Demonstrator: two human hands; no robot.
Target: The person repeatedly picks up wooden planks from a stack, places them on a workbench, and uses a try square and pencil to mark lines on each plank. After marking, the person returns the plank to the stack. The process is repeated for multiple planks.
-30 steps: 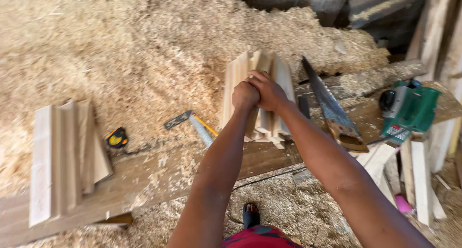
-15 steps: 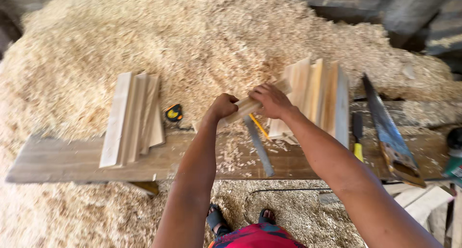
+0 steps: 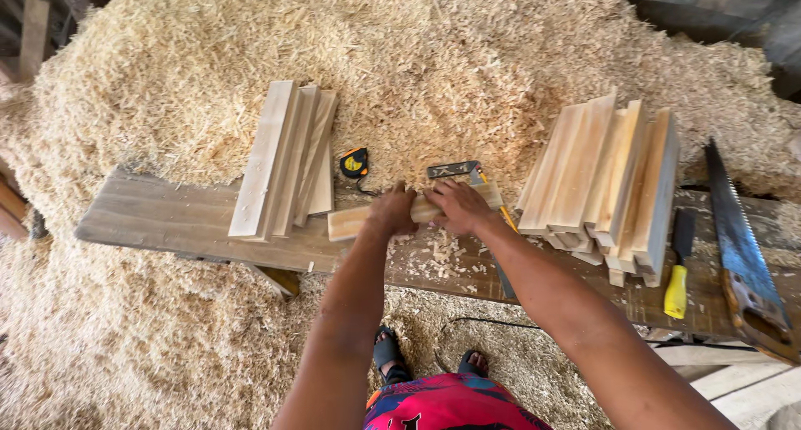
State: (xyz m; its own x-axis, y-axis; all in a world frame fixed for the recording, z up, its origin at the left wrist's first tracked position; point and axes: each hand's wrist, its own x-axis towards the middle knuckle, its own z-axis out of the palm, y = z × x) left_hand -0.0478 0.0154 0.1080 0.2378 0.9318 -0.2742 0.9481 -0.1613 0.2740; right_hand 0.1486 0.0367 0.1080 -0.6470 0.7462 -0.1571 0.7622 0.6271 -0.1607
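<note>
On the bench (image 3: pixel 167 221), both hands (image 3: pixel 425 209) now lower, clasping one short wood piece (image 3: pixel 355 223) between the plank stacks (image 3: pixel 613 180).

Left of the hands, a fanned stack of pale boards (image 3: pixel 284 159) on the plank table (image 3: pixel 167 221). Just beyond them, a yellow-and-black tape measure (image 3: pixel 354 162) and a metal square (image 3: pixel 455 170). To the right, a second board stack (image 3: pixel 609 184), a yellow-handled chisel (image 3: pixel 677 267), a handsaw (image 3: pixel 738 242). Behind everything, heaped wood shavings (image 3: pixel 417 55).
</note>
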